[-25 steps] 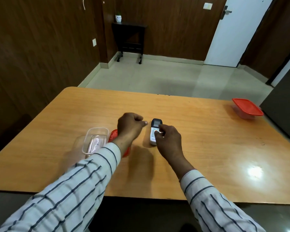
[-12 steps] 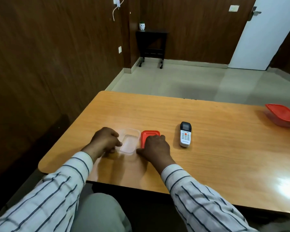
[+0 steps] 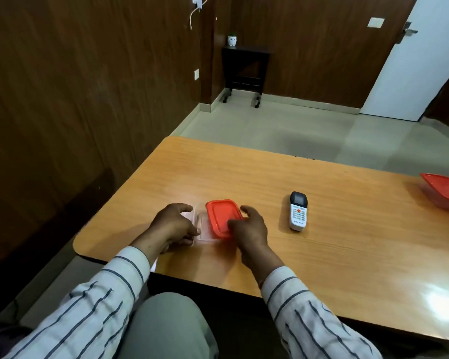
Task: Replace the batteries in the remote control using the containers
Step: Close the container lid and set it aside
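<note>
A clear plastic container (image 3: 199, 224) sits near the table's front left corner. My left hand (image 3: 174, 224) grips its left side. A red lid (image 3: 222, 216) lies over the container, shifted a little to the right, and my right hand (image 3: 248, 228) holds the lid's right edge. The white remote control (image 3: 298, 214) with a dark screen lies face up on the table, to the right of my right hand and apart from it. What is inside the clear container is hidden.
A second container with a red lid (image 3: 442, 189) stands at the far right of the wooden table (image 3: 347, 250). The table's left edge and rounded front corner are close to my left hand. My knee is below the front edge.
My right hand let go of the remote, took the red lid and moved it left over the clear container. My left hand moved to the container's side. The camera turned left.
</note>
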